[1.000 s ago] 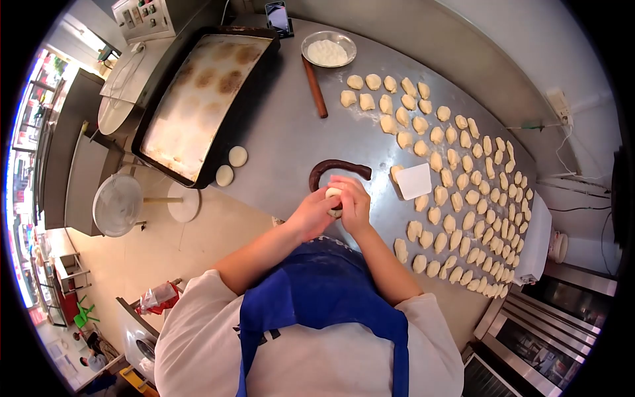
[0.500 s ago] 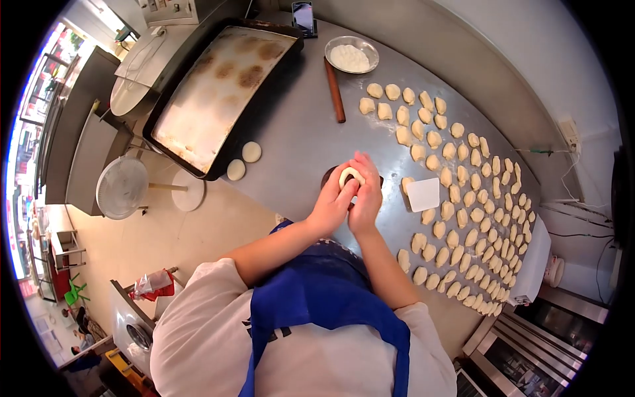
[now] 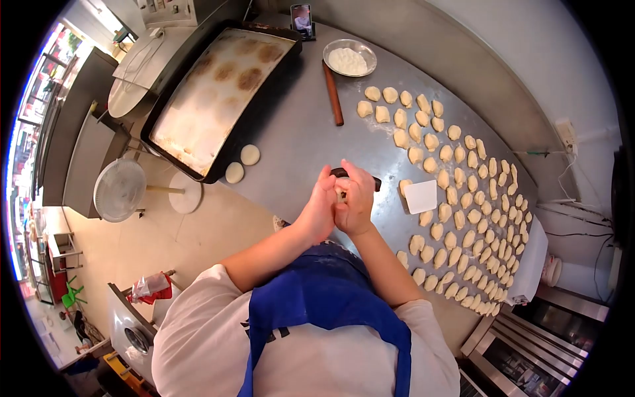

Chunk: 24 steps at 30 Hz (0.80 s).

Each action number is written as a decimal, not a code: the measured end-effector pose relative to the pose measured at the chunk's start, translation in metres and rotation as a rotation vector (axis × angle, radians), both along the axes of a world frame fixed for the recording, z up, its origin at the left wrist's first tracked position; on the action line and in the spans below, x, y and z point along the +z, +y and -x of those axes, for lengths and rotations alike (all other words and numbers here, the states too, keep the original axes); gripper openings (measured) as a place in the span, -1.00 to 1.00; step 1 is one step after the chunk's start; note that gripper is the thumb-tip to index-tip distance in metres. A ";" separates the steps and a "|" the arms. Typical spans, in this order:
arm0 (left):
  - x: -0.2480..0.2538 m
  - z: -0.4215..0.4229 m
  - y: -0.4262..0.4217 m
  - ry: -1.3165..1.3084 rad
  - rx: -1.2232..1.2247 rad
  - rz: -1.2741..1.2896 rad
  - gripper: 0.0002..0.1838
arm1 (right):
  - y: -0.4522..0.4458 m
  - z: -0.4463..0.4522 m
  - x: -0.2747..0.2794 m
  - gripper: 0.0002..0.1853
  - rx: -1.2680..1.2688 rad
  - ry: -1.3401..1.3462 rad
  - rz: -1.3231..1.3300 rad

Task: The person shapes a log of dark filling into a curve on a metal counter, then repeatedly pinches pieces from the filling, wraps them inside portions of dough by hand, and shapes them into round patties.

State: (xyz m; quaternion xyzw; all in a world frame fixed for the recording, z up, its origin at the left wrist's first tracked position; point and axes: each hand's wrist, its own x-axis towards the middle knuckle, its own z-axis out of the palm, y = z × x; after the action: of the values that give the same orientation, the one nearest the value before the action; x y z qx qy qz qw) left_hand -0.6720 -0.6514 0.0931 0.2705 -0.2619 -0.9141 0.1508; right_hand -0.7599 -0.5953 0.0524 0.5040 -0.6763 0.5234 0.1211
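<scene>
Over the steel table (image 3: 291, 132), my left hand (image 3: 320, 204) and my right hand (image 3: 358, 197) are pressed together around a piece of dough (image 3: 340, 194). Only a little of the dough shows between the fingers, with a dark spot in its middle. Both hands are closed on it. Behind them lies a dark object (image 3: 377, 184), mostly hidden. Right of my hands a white dough scraper (image 3: 421, 197) partly covers a dough piece (image 3: 403, 188). Two round flattened dough discs (image 3: 250, 155) lie to the left, beside a large black-rimmed pan.
The black-rimmed pan (image 3: 151, 126) stands at the upper left. A wooden rolling pin (image 3: 333, 96) lies near a metal bowl of white flour (image 3: 348, 59). A phone (image 3: 301, 20) stands behind. Rows of dough pieces (image 3: 468, 200) cover the right side; a wall (image 3: 529, 112) borders the table.
My fingers have closed further over the dough, which showed as a pale ring before. My right hand's fingers have curled inward, and the dark object behind shows more.
</scene>
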 end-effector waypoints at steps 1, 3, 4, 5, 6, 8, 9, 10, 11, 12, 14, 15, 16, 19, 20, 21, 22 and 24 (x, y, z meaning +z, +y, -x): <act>0.005 0.000 -0.002 -0.025 -0.017 0.014 -0.27 | 0.000 -0.001 0.003 -0.81 0.013 -0.028 -0.002; -0.012 0.012 0.004 -0.108 -0.020 0.048 -0.26 | 0.001 0.013 -0.026 -0.84 0.063 -0.113 -0.093; -0.022 0.016 0.006 -0.151 -0.017 0.066 -0.26 | 0.006 0.024 -0.036 -0.83 0.110 -0.267 -0.129; -0.026 0.017 0.003 -0.111 -0.043 0.087 -0.28 | 0.005 0.027 -0.029 -0.80 0.119 -0.438 -0.148; -0.029 0.021 -0.001 -0.070 -0.071 0.108 -0.29 | 0.004 0.030 -0.022 -0.76 0.118 -0.615 -0.156; -0.041 0.023 -0.001 0.000 -0.083 0.111 -0.42 | -0.008 0.023 -0.012 -0.70 0.023 -0.719 -0.073; -0.044 0.024 -0.002 0.021 -0.090 0.147 -0.47 | -0.016 0.014 -0.008 -0.67 -0.062 -0.649 0.006; -0.046 0.023 -0.004 0.040 -0.098 0.180 -0.52 | -0.015 0.013 -0.005 -0.67 -0.063 -0.476 0.004; -0.050 0.022 -0.004 0.056 -0.101 0.211 -0.57 | -0.015 0.012 -0.001 -0.66 -0.074 -0.304 0.011; -0.057 0.022 -0.004 0.048 -0.095 0.221 -0.60 | -0.005 0.016 -0.004 -0.66 0.030 -0.325 -0.065; -0.059 0.022 0.001 -0.018 -0.132 0.155 -0.59 | 0.003 0.022 -0.008 -0.62 0.157 -0.426 -0.171; -0.057 0.023 0.000 -0.046 -0.148 0.128 -0.59 | 0.002 0.021 -0.007 -0.62 0.136 -0.546 -0.139; -0.054 0.024 -0.002 -0.048 -0.135 0.076 -0.59 | -0.001 0.019 -0.004 -0.61 0.113 -0.664 -0.105; -0.053 0.024 -0.011 -0.021 -0.119 -0.031 -0.56 | -0.026 0.012 -0.022 -0.60 -0.122 -0.560 0.089; -0.056 0.022 -0.018 0.008 -0.123 -0.025 -0.54 | -0.025 0.015 -0.026 -0.60 -0.096 -0.481 0.040; -0.057 0.021 -0.022 0.037 -0.126 -0.018 -0.51 | -0.023 0.018 -0.030 -0.59 -0.070 -0.401 -0.003; -0.056 0.023 -0.019 -0.031 -0.082 -0.028 -0.49 | -0.006 0.029 -0.027 -0.58 0.085 -0.352 -0.170; -0.054 0.022 -0.016 -0.029 -0.075 -0.089 -0.47 | 0.006 0.033 -0.032 -0.56 0.247 -0.324 -0.329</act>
State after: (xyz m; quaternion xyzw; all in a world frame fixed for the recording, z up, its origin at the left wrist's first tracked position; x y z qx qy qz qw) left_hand -0.6939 -0.6678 0.0395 0.2801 -0.2330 -0.9258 0.1005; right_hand -0.7933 -0.5888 0.0202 0.5053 -0.6961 0.4913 -0.1372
